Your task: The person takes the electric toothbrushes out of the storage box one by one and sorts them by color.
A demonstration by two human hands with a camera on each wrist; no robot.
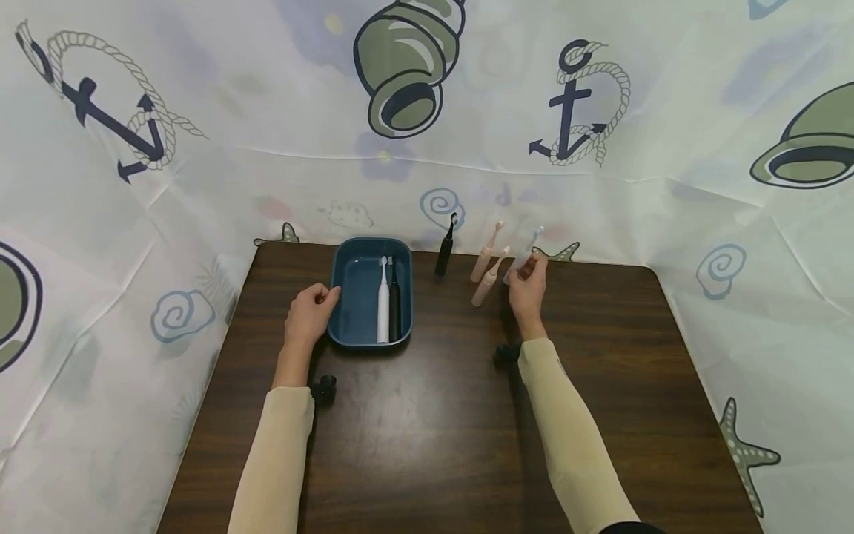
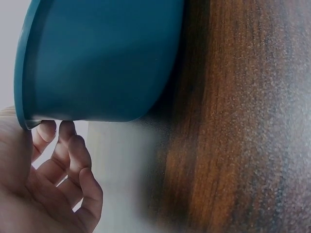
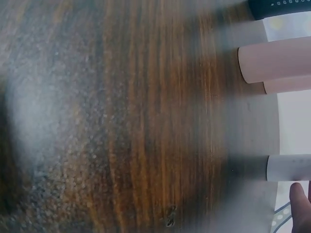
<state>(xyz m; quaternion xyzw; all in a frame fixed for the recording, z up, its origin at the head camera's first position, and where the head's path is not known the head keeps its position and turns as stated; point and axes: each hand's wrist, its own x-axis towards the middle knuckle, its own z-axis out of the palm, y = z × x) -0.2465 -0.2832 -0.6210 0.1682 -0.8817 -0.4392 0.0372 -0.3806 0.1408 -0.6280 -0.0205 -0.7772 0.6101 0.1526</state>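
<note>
My left hand [image 1: 309,315] holds the left rim of a blue tray [image 1: 342,293], its curled fingers [image 2: 90,187] against the outer wall in the left wrist view. Inside the tray lie a white electric toothbrush [image 1: 383,308] and a black one [image 1: 395,308], side by side. At the far right of a standing group, my right hand [image 1: 528,297] pinches a pale white-blue electric toothbrush [image 1: 523,259]. Only a fingertip beside that toothbrush's handle [image 3: 289,168] enters the right wrist view. Two pink electric toothbrushes [image 1: 483,263] [image 1: 490,283] stand just left of it.
A black electric toothbrush [image 1: 445,251] stands between the tray and the pink ones. Everything is on a dark wooden table [image 1: 414,430]. Behind the table's back edge hangs a patterned cloth [image 1: 300,178], which also runs along both sides.
</note>
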